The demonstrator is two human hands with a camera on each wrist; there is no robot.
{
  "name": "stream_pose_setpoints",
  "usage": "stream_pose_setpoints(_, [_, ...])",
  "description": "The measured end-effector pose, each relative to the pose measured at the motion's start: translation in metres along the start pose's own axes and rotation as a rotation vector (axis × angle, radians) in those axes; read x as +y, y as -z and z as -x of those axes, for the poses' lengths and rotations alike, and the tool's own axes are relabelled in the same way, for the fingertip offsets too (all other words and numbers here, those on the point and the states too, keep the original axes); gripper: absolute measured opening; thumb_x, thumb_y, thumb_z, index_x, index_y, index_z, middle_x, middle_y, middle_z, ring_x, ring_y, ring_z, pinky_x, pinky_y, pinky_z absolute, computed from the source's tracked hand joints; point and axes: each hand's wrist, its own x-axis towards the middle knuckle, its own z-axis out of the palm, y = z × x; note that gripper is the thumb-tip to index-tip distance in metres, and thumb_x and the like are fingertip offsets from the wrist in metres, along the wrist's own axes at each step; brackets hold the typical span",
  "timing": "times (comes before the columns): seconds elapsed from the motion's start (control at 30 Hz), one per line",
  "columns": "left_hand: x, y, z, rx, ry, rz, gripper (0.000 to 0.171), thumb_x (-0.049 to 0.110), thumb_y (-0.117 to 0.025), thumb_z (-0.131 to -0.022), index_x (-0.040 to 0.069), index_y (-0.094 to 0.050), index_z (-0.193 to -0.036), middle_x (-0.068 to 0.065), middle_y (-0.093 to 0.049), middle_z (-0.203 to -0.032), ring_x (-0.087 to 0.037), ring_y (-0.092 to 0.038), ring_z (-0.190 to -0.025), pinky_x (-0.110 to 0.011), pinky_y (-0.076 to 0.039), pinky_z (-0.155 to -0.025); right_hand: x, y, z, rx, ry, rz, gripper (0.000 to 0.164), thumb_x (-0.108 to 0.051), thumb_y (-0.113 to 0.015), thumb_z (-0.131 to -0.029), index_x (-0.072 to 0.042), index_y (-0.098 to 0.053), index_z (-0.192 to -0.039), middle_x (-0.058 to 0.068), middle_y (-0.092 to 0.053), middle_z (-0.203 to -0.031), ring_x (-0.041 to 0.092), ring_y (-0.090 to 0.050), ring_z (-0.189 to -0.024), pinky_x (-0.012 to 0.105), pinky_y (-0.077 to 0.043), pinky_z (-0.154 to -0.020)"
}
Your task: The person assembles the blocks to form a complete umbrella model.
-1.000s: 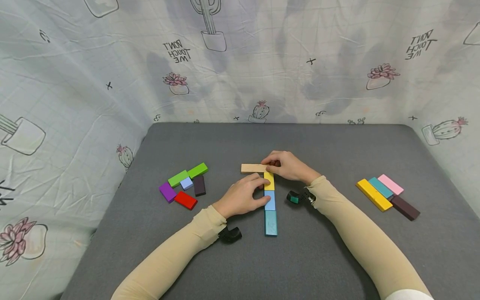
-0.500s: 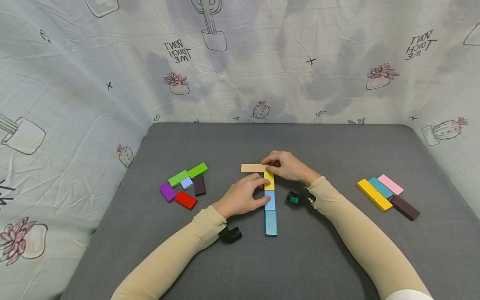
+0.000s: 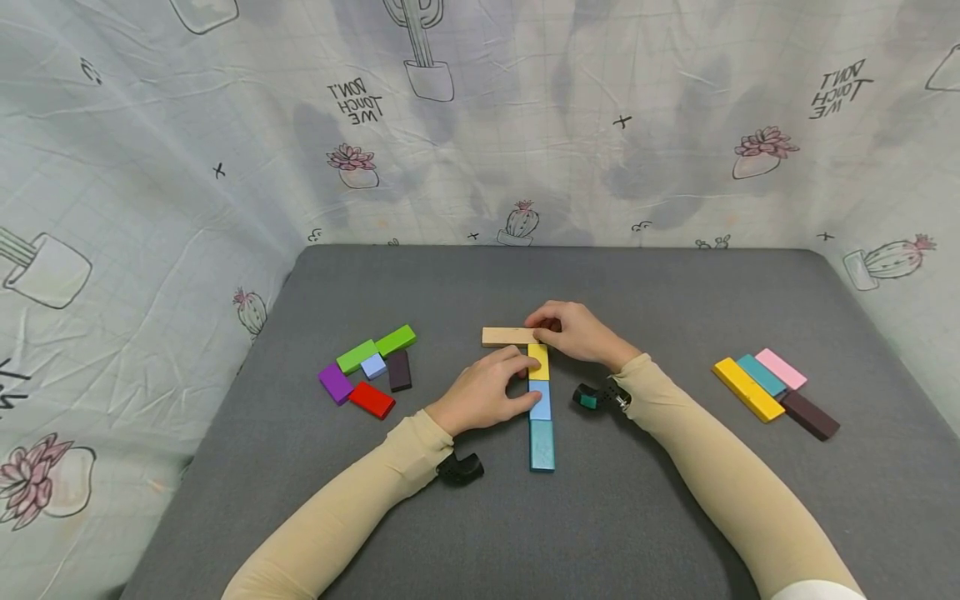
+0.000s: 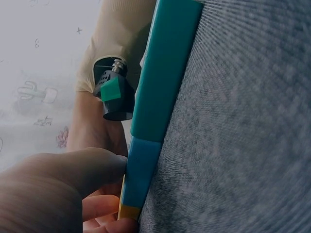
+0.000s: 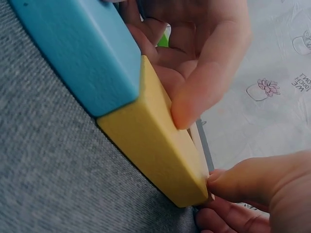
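A row of blocks runs toward me: yellow block [image 3: 538, 363], light blue block [image 3: 540, 402], teal block [image 3: 542, 446]. Across the row's far end lies a plain wooden block [image 3: 507, 337], reaching out to the left. My left hand [image 3: 483, 390] rests on the row, its thumb touching the light blue block and a fingertip on the yellow block [image 5: 155, 145]. My right hand [image 3: 573, 333] pinches the wooden block's right end between thumb and fingers, hiding that end. In the left wrist view the teal block [image 4: 167, 68] stands nearest the camera.
Left of the row lie two green blocks [image 3: 357, 357], a small light blue block [image 3: 373, 367], and purple [image 3: 335, 384], red [image 3: 372, 401] and dark [image 3: 399, 370] blocks. At the right are yellow [image 3: 747, 389], teal [image 3: 761, 375], pink [image 3: 782, 368] and dark brown [image 3: 811, 415] blocks.
My right hand has shifted very slightly to the right at the wooden block's end. The left hand and the blocks look unchanged.
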Motion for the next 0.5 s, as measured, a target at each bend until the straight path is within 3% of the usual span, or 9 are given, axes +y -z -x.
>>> stream_pose_setpoints(0.5, [0.0020, 0.0031, -0.0008, -0.013, 0.019, -0.012, 0.042, 0.037, -0.073, -0.097, 0.015, -0.068, -0.133, 0.001, -0.060, -0.111, -0.012, -0.056, -0.090, -0.030, -0.050, -0.076, 0.0017, -0.0033, -0.0013, 0.022, 0.026, 0.010, 0.019, -0.009, -0.065, -0.102, -0.007, -0.076, -0.117, 0.006, -0.070, -0.105, 0.016, -0.061, -0.085, 0.034, -0.052, -0.077])
